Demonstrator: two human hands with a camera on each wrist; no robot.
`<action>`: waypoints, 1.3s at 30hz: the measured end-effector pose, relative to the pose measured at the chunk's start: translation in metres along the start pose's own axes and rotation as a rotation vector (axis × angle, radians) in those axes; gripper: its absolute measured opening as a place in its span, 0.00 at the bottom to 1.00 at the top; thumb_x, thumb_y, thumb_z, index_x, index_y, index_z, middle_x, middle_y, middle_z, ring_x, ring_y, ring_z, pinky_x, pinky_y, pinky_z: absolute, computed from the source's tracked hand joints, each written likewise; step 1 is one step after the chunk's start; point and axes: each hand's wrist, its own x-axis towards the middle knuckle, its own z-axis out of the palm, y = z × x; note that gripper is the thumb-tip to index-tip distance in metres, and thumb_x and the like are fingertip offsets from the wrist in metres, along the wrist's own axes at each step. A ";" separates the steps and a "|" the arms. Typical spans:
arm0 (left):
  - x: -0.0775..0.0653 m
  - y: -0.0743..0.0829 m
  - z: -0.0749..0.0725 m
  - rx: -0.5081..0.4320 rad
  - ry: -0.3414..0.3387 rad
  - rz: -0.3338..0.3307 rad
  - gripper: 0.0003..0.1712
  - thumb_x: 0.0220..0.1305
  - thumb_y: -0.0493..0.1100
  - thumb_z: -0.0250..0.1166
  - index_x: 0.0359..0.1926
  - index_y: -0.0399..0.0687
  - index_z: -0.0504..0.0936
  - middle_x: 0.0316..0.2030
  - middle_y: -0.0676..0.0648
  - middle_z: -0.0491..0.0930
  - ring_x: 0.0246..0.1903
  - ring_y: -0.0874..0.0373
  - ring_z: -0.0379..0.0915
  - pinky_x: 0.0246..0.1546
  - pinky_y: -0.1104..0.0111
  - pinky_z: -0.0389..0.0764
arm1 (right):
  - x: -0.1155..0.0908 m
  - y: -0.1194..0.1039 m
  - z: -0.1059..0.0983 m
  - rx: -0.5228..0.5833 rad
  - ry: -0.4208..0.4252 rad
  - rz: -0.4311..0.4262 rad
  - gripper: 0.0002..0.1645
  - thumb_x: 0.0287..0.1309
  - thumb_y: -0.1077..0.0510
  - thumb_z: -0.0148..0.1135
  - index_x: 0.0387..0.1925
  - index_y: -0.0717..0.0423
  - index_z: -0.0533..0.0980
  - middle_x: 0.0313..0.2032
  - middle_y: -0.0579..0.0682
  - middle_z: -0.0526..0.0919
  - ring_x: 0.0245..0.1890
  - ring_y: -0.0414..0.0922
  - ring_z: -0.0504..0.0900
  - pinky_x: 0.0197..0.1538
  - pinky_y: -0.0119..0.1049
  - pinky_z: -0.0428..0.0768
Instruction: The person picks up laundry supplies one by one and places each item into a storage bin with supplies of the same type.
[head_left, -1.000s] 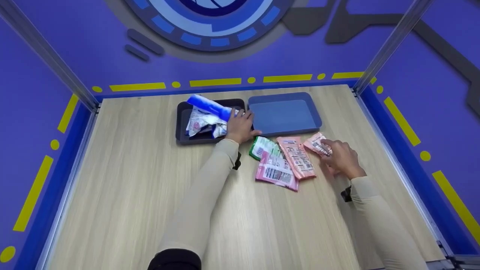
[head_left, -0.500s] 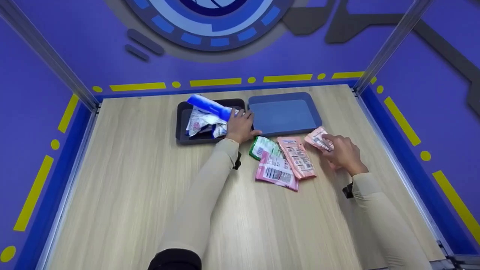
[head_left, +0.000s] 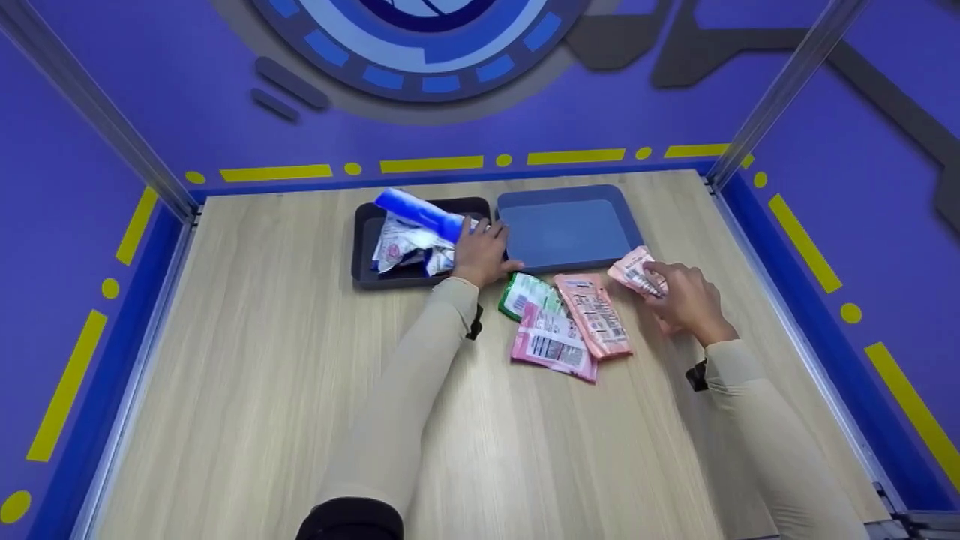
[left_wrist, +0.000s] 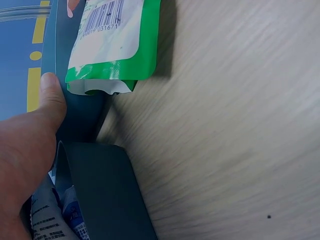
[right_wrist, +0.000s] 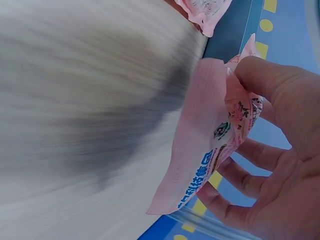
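My right hand [head_left: 691,301] pinches a small pink snack packet [head_left: 630,270] between thumb and fingers, raised close to the right tray's front corner. In the right wrist view this packet [right_wrist: 210,135] hangs above the wood, printed side towards the fingers. My left hand [head_left: 478,253] rests at the right end of the dark tray [head_left: 365,262], fingers spread over the end of a long blue packet [head_left: 416,211], thumb pointing out to the right. White and blue packets [head_left: 401,244] lie beneath it. In the left wrist view the fingers are hidden; the thumb shows near a green packet [left_wrist: 112,45].
A blue-grey tray [head_left: 570,229] stands directly right of the dark one. In front of it lie a green-and-white packet [head_left: 531,292], a pink packet [head_left: 555,349] and a salmon packet [head_left: 596,315], partly overlapping. Blue walls [head_left: 450,139] enclose the wooden table [head_left: 285,360].
My right hand has lifted the small pink packet slightly and moved it a little away from me, towards the right tray's corner. The left hand has stayed in place.
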 end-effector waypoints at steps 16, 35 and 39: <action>-0.001 -0.002 0.002 0.010 0.002 -0.005 0.50 0.67 0.76 0.53 0.79 0.53 0.63 0.77 0.51 0.61 0.77 0.49 0.52 0.78 0.46 0.42 | 0.012 -0.005 -0.007 -0.018 0.038 -0.058 0.37 0.55 0.60 0.73 0.67 0.55 0.75 0.61 0.69 0.77 0.55 0.71 0.74 0.48 0.75 0.75; 0.002 -0.001 0.002 0.001 -0.004 -0.005 0.50 0.66 0.77 0.53 0.78 0.53 0.64 0.77 0.51 0.62 0.77 0.49 0.52 0.78 0.46 0.42 | 0.039 -0.019 -0.018 -0.046 0.023 -0.062 0.36 0.57 0.60 0.74 0.68 0.53 0.75 0.64 0.68 0.75 0.57 0.70 0.73 0.54 0.73 0.72; 0.003 -0.001 0.002 0.018 -0.008 -0.008 0.51 0.66 0.78 0.52 0.79 0.53 0.63 0.77 0.51 0.61 0.77 0.50 0.52 0.78 0.46 0.42 | 0.044 -0.022 -0.020 -0.032 0.027 -0.069 0.36 0.57 0.61 0.74 0.68 0.54 0.75 0.64 0.68 0.75 0.58 0.69 0.72 0.55 0.73 0.71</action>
